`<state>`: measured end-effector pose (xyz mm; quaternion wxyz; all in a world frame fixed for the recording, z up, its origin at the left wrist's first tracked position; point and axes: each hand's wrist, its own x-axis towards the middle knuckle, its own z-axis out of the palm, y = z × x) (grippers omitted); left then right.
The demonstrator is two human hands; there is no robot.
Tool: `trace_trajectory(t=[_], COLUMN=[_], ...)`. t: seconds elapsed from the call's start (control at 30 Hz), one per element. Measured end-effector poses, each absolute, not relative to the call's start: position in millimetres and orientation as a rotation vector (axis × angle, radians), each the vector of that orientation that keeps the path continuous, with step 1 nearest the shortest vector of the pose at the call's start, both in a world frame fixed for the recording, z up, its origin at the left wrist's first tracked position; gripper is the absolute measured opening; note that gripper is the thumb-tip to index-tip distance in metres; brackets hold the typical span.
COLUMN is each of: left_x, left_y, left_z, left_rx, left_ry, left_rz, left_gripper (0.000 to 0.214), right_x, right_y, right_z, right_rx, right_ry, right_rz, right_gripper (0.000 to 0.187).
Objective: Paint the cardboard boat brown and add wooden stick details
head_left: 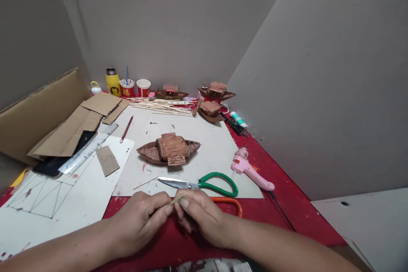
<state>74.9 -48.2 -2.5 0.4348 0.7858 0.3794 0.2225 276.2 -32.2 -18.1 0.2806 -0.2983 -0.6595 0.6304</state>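
Observation:
My left hand (142, 219) and my right hand (199, 216) meet at the near edge of the red table (287, 195), both pinched on one thin pale stick (177, 198) held between their fingertips. Just beyond them lie green-handled scissors (204, 183), blades pointing left. Behind the scissors a brown cardboard model boat (168, 149) sits on a white sheet (207, 144).
A pink glue gun (250, 171) lies right of the scissors. An orange loop handle (231, 204) shows by my right wrist. Further back are a pile of sticks (162, 106), three small model boats, two red cups, a yellow bottle. On the left: a ruler (87, 149), cardboard pieces, a drawn sheet.

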Motion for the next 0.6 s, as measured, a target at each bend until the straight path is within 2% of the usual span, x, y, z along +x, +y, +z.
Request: trace_trajectory(t=[0.6], left_x=[75.3], left_y=[-47.7], left_z=[-1.4], left_rx=[1.862], left_ry=[0.830], left_rz=[0.588], left_gripper=[0.036], right_x=[278.0], right_y=[-32.4], right_z=[-16.8], right_rx=[-0.681], right_ry=[-1.924], right_rz=[1.611], right_gripper=[0.050])
